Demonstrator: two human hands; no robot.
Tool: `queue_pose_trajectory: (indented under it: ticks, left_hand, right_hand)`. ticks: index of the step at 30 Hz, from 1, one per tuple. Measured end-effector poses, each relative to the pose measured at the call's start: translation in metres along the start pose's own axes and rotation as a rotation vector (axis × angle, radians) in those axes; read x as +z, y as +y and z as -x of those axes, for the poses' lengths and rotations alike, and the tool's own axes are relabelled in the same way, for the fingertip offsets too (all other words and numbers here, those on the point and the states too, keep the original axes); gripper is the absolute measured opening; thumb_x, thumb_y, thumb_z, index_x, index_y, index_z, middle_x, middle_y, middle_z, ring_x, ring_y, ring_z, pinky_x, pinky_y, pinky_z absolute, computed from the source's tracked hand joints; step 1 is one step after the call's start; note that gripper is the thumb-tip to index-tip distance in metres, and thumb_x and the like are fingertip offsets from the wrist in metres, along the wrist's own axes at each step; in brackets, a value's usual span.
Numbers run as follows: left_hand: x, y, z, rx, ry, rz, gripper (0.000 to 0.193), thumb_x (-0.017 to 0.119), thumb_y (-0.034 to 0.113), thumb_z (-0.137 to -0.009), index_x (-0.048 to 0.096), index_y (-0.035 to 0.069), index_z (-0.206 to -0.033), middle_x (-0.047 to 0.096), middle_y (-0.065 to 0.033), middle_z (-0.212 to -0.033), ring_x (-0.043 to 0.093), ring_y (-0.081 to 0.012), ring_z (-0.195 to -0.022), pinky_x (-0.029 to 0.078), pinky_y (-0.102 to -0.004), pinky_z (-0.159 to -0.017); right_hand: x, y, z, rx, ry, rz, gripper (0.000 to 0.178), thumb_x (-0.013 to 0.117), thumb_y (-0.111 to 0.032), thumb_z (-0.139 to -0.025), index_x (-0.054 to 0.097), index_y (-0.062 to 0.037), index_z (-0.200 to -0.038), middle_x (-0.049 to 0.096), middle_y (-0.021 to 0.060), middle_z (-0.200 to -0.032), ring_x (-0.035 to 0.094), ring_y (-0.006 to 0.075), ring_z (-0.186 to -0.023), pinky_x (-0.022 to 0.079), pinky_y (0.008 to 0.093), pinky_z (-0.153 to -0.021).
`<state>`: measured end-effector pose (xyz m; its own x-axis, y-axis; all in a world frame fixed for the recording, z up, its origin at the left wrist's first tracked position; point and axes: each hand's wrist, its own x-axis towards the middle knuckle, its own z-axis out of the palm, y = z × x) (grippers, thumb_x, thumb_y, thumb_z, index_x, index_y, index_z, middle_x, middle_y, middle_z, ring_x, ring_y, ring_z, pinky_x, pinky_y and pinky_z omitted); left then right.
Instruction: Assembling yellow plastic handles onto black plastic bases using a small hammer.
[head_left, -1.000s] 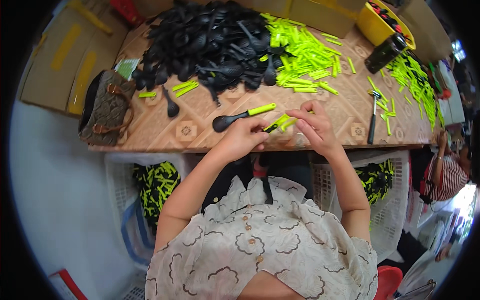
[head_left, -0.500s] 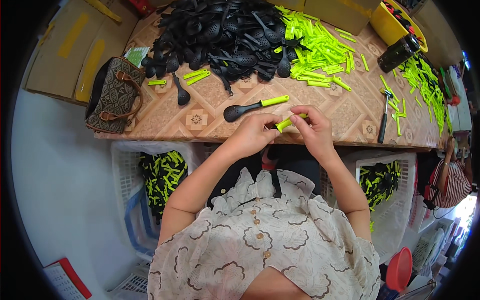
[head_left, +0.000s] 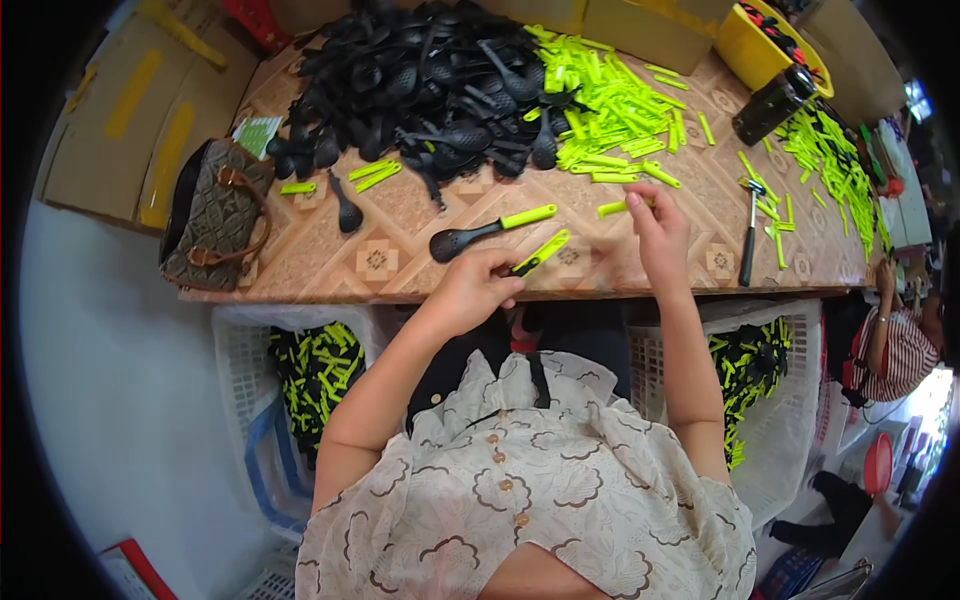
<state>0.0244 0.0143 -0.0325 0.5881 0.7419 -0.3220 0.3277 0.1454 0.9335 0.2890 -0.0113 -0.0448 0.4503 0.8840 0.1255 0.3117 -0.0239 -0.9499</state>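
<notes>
My left hand [head_left: 476, 292] is closed round a black kitchen utensil, whose lime-green handle [head_left: 543, 252] points up and right; its head is hidden by the hand. My right hand [head_left: 662, 238] is raised over the table to the right, pinching one end of a loose lime-green handle piece [head_left: 611, 209]. Just beyond my left hand, a black slotted spoon [head_left: 458, 243] with a green handle lies flat. Farther back, black utensils [head_left: 400, 85] form a large heap beside a pile of green handle pieces [head_left: 600, 110].
A hammer [head_left: 750, 235] lies at the right, near a dark jar [head_left: 774, 105] and more green pieces [head_left: 840, 180]. A patterned handbag [head_left: 222, 215] stands left. White crates [head_left: 235, 375] [head_left: 800, 390] below the edge hold green-handled utensils. Another person [head_left: 895, 345] sits far right.
My hands have drawn apart: the right went right and up with a green piece, the left slightly down and left. The green handle in my left hand shows more fully. The view has shifted slightly.
</notes>
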Motion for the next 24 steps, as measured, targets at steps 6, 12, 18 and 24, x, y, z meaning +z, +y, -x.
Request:
queue_pose_trajectory:
  ticks: [6, 12, 18, 24]
  left_hand:
    - [0.001, -0.005, -0.001, -0.025, -0.010, 0.045, 0.031, 0.065, 0.004, -0.086, 0.062, -0.007, -0.114, 0.065, -0.0031, -0.084, 0.061, -0.0086, -0.068, 0.051, -0.0229, -0.063]
    - [-0.002, 0.001, -0.003, -0.015, 0.033, 0.087, 0.032, 0.066, 0.005, -0.086, 0.061, -0.007, -0.115, 0.065, -0.0034, -0.086, 0.062, -0.0087, -0.068, 0.051, -0.0217, -0.064]
    - [-0.001, 0.000, -0.007, -0.018, 0.001, 0.101, 0.031, 0.064, 0.004, -0.087, 0.060, -0.006, -0.116, 0.064, -0.0041, -0.092, 0.062, -0.0089, -0.070, 0.053, -0.0226, -0.065]
    - [0.004, -0.004, -0.011, 0.057, 0.080, 0.192, 0.029, 0.061, 0.004, -0.087, 0.060, -0.005, -0.116, 0.065, -0.0029, -0.086, 0.061, -0.0078, -0.069, 0.051, -0.0234, -0.063]
  right_hand:
    - [-0.042, 0.045, -0.107, 0.005, 0.123, -0.126, 0.025, 0.059, -0.013, -0.090, 0.064, 0.0014, -0.110, 0.065, 0.0154, -0.096, 0.062, 0.0198, -0.087, 0.049, 0.0318, -0.077]
    - [-0.013, 0.037, -0.117, -0.380, -0.093, 0.805, 0.021, 0.063, -0.015, -0.085, 0.068, -0.0012, -0.099, 0.064, 0.0194, -0.096, 0.059, 0.0375, -0.096, 0.048, 0.0434, -0.085]
    - [0.013, 0.043, -0.110, -0.348, -0.302, 0.858, 0.017, 0.062, -0.015, -0.083, 0.065, -0.0016, -0.092, 0.063, 0.0182, -0.090, 0.059, 0.0376, -0.091, 0.048, 0.0448, -0.080]
    - [0.010, 0.013, -0.091, -0.272, -0.174, 0.246, 0.026, 0.064, -0.011, -0.085, 0.053, -0.0003, -0.107, 0.059, 0.0135, -0.083, 0.061, 0.0257, -0.069, 0.051, 0.0352, -0.060]
